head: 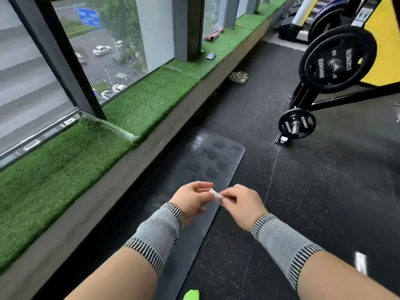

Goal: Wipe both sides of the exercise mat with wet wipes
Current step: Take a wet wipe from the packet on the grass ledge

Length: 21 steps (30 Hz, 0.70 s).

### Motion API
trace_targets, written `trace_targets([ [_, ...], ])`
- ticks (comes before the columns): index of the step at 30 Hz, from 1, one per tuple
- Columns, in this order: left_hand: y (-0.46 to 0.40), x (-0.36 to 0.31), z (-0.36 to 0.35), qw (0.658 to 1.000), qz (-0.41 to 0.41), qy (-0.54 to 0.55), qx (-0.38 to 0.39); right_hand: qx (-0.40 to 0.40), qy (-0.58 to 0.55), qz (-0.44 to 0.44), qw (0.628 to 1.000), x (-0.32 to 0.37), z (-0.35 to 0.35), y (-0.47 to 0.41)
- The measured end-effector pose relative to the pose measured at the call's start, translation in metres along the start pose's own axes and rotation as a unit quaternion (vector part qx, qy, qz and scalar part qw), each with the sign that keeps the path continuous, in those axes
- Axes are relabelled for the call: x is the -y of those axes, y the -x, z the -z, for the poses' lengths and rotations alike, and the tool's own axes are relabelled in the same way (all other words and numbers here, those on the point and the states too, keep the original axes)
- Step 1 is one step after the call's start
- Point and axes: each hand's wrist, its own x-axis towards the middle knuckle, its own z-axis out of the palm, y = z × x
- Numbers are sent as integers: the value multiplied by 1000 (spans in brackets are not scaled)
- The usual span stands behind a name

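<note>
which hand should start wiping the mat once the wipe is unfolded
Likely the left hand: it hangs directly over the mat, while the right hand sits beyond its edge. Both pinch the wipe.

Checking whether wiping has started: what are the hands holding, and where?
A small folded wet wipe, pinched at its opposite ends by the left hand and right hand, above the exercise mat.
</note>
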Motion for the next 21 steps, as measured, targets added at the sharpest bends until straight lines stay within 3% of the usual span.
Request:
trace_targets([
  [4,-60,-33,-39,994,-46,-93,-26,-17,-39,-47,998,-40,36,-48],
  [9,-146,-71,-95,989,-61,-125,-57,-6,-115,-82,990,-99,76,-118],
  [21,-331,-144,-218,987,0,-45,-157,103,-46,-7,994,-243,188,-317],
])
